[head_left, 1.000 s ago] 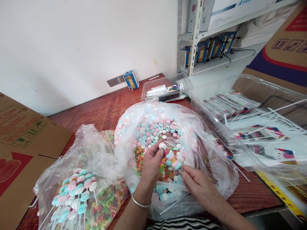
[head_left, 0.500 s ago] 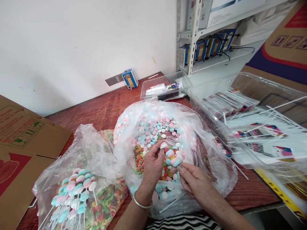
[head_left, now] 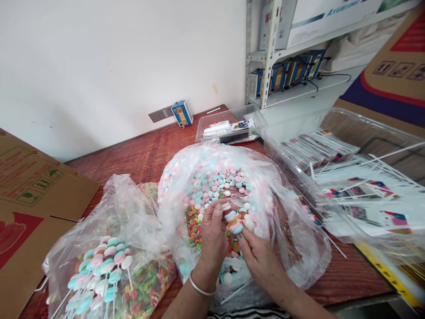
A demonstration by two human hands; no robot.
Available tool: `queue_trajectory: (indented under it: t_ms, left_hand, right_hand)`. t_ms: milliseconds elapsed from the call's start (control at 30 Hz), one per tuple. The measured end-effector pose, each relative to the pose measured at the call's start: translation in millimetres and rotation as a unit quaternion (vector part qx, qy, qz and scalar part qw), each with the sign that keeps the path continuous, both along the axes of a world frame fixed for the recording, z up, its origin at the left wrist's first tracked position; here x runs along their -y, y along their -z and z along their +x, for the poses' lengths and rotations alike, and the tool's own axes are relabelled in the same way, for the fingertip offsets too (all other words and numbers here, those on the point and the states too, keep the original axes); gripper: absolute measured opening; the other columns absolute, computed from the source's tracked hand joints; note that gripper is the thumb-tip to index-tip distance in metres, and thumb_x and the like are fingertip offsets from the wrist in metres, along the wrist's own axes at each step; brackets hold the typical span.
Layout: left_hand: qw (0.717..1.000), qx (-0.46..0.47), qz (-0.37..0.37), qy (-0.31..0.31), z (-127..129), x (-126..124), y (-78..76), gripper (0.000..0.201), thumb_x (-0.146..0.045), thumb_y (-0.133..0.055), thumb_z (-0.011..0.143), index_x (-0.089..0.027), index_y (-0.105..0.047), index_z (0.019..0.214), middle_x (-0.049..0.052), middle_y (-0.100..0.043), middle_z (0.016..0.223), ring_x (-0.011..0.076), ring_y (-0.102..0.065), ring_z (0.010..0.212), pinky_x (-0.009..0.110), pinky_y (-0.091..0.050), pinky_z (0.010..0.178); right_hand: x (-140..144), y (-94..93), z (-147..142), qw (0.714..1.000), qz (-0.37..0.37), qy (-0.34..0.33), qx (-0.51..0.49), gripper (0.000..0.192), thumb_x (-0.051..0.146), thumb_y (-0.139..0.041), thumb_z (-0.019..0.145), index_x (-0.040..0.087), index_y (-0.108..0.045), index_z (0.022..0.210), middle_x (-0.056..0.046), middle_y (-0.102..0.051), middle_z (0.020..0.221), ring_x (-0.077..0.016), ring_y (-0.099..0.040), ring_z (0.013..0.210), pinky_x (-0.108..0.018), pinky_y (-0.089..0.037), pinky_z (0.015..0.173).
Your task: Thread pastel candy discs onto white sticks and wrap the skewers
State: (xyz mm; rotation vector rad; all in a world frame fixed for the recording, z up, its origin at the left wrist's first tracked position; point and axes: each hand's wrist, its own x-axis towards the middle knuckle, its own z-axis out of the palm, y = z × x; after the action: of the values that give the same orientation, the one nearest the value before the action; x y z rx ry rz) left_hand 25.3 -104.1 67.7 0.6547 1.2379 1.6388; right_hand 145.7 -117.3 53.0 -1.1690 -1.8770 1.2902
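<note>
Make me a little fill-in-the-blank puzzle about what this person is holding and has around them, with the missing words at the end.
The left hand and right hand hold a candy stack between them, with a bracelet on the ____ arm. The candy pops at the left have ____ sticks. The socket is mounted on the ____.

Missing words: left; white; wall.

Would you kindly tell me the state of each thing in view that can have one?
Left hand: closed at the candy stack's upper end.
Right hand: pinching its lower end.
Candy stack: held, tilted.
Large bag: open, candies inside.
Skewered candies: lying grouped.
Small tray: open, partly filled.
Large tray: open, holding white sticks.
</note>
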Motion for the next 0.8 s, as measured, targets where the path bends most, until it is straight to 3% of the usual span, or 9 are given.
queue_trajectory:
  t_ms: [100,167,267,367,567,700,800]
  left_hand:
    - [0.998,0.047,-0.006,-0.047,8,-5,-12.7,0.026,-0.043,-0.050,0.087,-0.024,-0.058,0.103,0.000,-0.059,0.075,0.0128,-0.059,0.063,0.029,-0.053,0.067]
    - [0.995,0.083,-0.003,-0.046,12,-5,-17.7,0.028,-0.043,-0.050,0.087,-0.024,-0.056,0.106,-0.002,-0.056,0.073,0.0103,-0.055,0.057,0.028,-0.053,0.065]
    - [0.990,0.131,0.032,-0.033,18,-2,-17.6,0.028,-0.045,-0.053,0.088,-0.022,-0.057,0.102,-0.002,-0.055,0.074,0.0088,-0.055,0.055,0.026,-0.053,0.065]
    - [0.992,0.118,0.042,-0.035,26,5,-11.5,0.027,-0.047,-0.053,0.088,-0.022,-0.057,0.098,-0.003,-0.054,0.072,0.0090,-0.055,0.055,0.025,-0.052,0.066]
    - [0.998,0.051,-0.004,-0.041,33,13,-1.0,0.032,-0.056,-0.050,0.088,-0.024,-0.055,0.094,-0.001,-0.058,0.075,0.0134,-0.057,0.060,0.027,-0.050,0.064]
    - [0.993,0.084,0.009,-0.085,27,10,-12.6,0.033,-0.055,-0.044,0.092,-0.023,-0.051,0.098,-0.003,-0.054,0.070,0.0114,-0.055,0.055,0.024,-0.048,0.058]
    - [0.989,0.101,0.053,-0.099,20,9,-23.1,0.034,-0.055,-0.042,0.093,-0.023,-0.049,0.101,-0.005,-0.050,0.067,0.0073,-0.049,0.047,0.020,-0.045,0.051]
  right_hand:
    - [3,7.6,-1,0.992,0.110,-0.008,0.055,0.027,0.031,-0.033,0.096,0.023,-0.049,0.075,-0.002,-0.060,0.063,-0.0172,-0.057,0.058,-0.026,-0.041,0.055]
    - [4,10.0,-1,0.983,0.165,-0.008,0.075,0.026,0.028,-0.034,0.096,0.022,-0.053,0.079,-0.002,-0.062,0.062,-0.0172,-0.059,0.053,-0.025,-0.040,0.051]
    - [6,13.4,1,0.963,0.248,-0.003,0.105,0.027,0.025,-0.034,0.098,0.020,-0.059,0.089,-0.004,-0.065,0.063,-0.0181,-0.061,0.049,-0.025,-0.038,0.047]
    - [7,20.7,5,0.946,0.299,-0.006,0.127,0.030,0.024,-0.034,0.099,0.016,-0.063,0.105,-0.006,-0.067,0.064,-0.0180,-0.062,0.049,-0.025,-0.040,0.047]
    - [1,21.5,7,0.937,0.328,0.000,0.121,0.039,0.028,-0.033,0.100,0.011,-0.065,0.113,-0.008,-0.067,0.060,-0.0178,-0.063,0.047,-0.024,-0.045,0.046]
    - [0,11.0,10,0.955,0.273,-0.042,0.108,0.038,0.033,-0.031,0.101,0.015,-0.062,0.114,-0.006,-0.071,0.064,-0.0200,-0.069,0.052,-0.024,-0.049,0.047]
    - [1,21.9,21,0.962,0.245,-0.080,0.094,0.036,0.036,-0.032,0.101,0.019,-0.059,0.119,-0.005,-0.074,0.070,-0.0208,-0.071,0.054,-0.025,-0.050,0.046]
